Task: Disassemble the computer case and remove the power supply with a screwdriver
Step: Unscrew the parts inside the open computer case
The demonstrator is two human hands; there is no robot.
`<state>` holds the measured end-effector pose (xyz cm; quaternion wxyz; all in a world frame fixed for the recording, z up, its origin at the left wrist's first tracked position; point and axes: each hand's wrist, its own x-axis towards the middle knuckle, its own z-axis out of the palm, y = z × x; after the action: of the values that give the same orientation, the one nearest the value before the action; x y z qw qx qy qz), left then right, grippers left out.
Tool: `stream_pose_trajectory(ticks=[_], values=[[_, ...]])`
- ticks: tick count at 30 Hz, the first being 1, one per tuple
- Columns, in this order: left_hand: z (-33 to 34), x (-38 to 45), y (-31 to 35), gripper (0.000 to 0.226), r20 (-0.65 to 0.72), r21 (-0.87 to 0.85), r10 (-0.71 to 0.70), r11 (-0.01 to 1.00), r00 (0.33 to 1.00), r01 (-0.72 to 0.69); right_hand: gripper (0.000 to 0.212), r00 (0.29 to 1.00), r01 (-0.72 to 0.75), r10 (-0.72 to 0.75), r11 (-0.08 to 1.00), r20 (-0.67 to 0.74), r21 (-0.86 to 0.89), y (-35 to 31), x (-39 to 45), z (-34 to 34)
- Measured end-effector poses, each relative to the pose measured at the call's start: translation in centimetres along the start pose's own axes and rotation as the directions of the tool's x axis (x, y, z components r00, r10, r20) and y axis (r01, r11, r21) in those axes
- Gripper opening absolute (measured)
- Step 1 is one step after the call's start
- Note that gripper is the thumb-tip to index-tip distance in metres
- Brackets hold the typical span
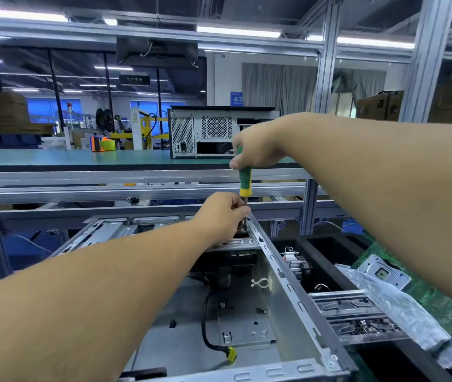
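An open grey metal computer case [282, 282] lies in front of me with its side off. A black cable with a yellow plug [231, 354] lies on its floor. My right hand [258, 147] grips the top of a green and yellow screwdriver [245, 180] that stands nearly upright over the case's far right corner. My left hand [223, 215] pinches the screwdriver's metal shaft just above the case's far wall. The tip and the screw are hidden behind my left fingers. No power supply is plainly visible inside.
To the right lie a black tray [327, 255] with a heatsink, a metal bracket [351, 312], and a green circuit board [423, 293] under silver bags. A second closed computer case [205, 130] stands on the green shelf [81, 157] beyond. Aluminium frame bars [136, 193] cross just behind the case.
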<state>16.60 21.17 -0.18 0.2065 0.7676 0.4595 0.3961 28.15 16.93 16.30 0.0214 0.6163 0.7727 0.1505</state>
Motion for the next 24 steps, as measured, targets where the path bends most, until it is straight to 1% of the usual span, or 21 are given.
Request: stream_pose_trajectory(ticks=[2, 3, 4, 5, 6, 7, 8, 10, 11, 12, 13, 14, 15, 17, 18, 19, 21, 22, 24], values=[[0.0, 0.0, 0.0, 0.02, 0.005, -0.008, -0.005, 1.0, 1.0, 0.005, 0.009, 0.999, 0.014, -0.023, 0.975, 0.038, 0.22, 0.3, -0.1, 0.1], [0.0, 0.0, 0.0, 0.019, 0.012, -0.005, -0.008, 1.0, 1.0, 0.008, 0.009, 0.998, 0.018, -0.034, 0.951, 0.047, 0.308, 0.5, -0.3, 0.1], [-0.1, 0.0, 0.1, 0.019, 0.015, 0.0, -0.01, 1.0, 1.0, 0.01, 0.015, 0.998, 0.027, -0.047, 0.933, 0.049, 0.359, 0.6, -0.3, 0.2], [-0.1, 0.0, 0.2, 0.021, 0.011, 0.005, -0.014, 1.0, 1.0, 0.014, 0.017, 0.998, 0.036, -0.056, 0.919, 0.041, 0.392, 0.8, -0.2, 0.5], [-0.1, 0.0, 0.2, 0.024, 0.003, 0.01, -0.022, 1.0, 1.0, 0.022, 0.013, 0.999, 0.03, -0.043, 0.91, 0.024, 0.414, 0.8, -0.2, 0.8], [0.0, 0.0, 0.3, 0.027, -0.007, 0.015, -0.036, 0.999, 0.999, 0.036, 0.008, 1.0, 0.02, -0.024, 0.908, 0.004, 0.419, 0.7, -0.3, 1.1], [0.0, 0.1, 0.4, 0.031, -0.016, 0.017, -0.053, 0.998, 0.998, 0.053, 0.016, 1.0, 0.007, 0.004, 0.919, -0.026, 0.395, 0.6, -0.3, 1.4], [0.1, 0.0, 0.5, 0.036, -0.032, 0.016, -0.079, 0.997, 0.996, 0.079, 0.048, 0.991, -0.043, 0.07, 0.974, -0.115, 0.223, 0.5, -0.3, 1.9], [0.1, 0.0, 0.6, 0.037, -0.037, 0.013, -0.084, 0.996, 0.996, 0.084, 0.061, 0.981, -0.071, 0.094, 0.988, -0.172, 0.137, 0.4, -0.4, 2.0], [0.2, 0.0, 0.6, 0.037, -0.038, 0.005, -0.084, 0.996, 0.996, 0.084, 0.069, 0.973, -0.096, 0.111, 0.992, -0.204, 0.083, 0.3, -0.5, 2.1], [0.3, -0.1, 0.6, 0.034, -0.035, -0.013, -0.077, 0.997, 0.996, 0.077, 0.07, 0.97, -0.11, 0.118, 0.993, -0.211, 0.052, 0.4, -0.4, 2.0], [0.3, -0.1, 0.6, 0.029, -0.027, -0.034, -0.063, 0.997, 0.998, 0.062, 0.065, 0.974, -0.109, 0.115, 0.993, -0.196, 0.042, 0.3, -0.4, 1.9], [0.3, -0.1, 0.7, 0.022, -0.013, -0.047, -0.044, 0.998, 0.999, 0.044, 0.054, 0.981, -0.091, 0.099, 0.994, -0.167, 0.056, 0.3, -0.3, 1.6], [0.3, -0.1, 0.6, 0.015, 0.005, -0.049, -0.019, 0.999, 1.0, 0.02, 0.028, 0.995, -0.05, 0.063, 0.984, -0.076, 0.172, 0.4, -0.3, 0.9], [0.3, 0.0, 0.5, 0.014, -0.001, -0.048, -0.021, 0.999, 1.0, 0.021, 0.02, 0.999, -0.041, 0.048, 0.969, -0.025, 0.243, 0.5, -0.3, 0.5], [0.3, 0.1, 0.4, 0.016, -0.013, -0.047, -0.028, 0.999, 1.0, 0.027, 0.018, 0.999, -0.043, 0.041, 0.953, 0.015, 0.3, 0.5, -0.2, 0.2], [0.3, 0.1, 0.3, 0.023, -0.034, -0.036, -0.041, 0.999, 0.999, 0.04, 0.018, 0.997, -0.075, 0.063, 0.918, 0.045, 0.388, 0.4, -0.1, 0.1], [0.3, 0.1, 0.2, 0.027, -0.039, -0.031, -0.046, 0.999, 0.998, 0.045, 0.022, 0.996, -0.092, 0.082, 0.914, 0.043, 0.395, 0.2, 0.0, 0.2], [0.3, 0.1, 0.3, 0.031, -0.046, -0.029, -0.052, 0.998, 0.998, 0.051, 0.043, 0.994, -0.112, 0.109, 0.944, 0.027, 0.309, -0.1, 0.2, 0.7]])
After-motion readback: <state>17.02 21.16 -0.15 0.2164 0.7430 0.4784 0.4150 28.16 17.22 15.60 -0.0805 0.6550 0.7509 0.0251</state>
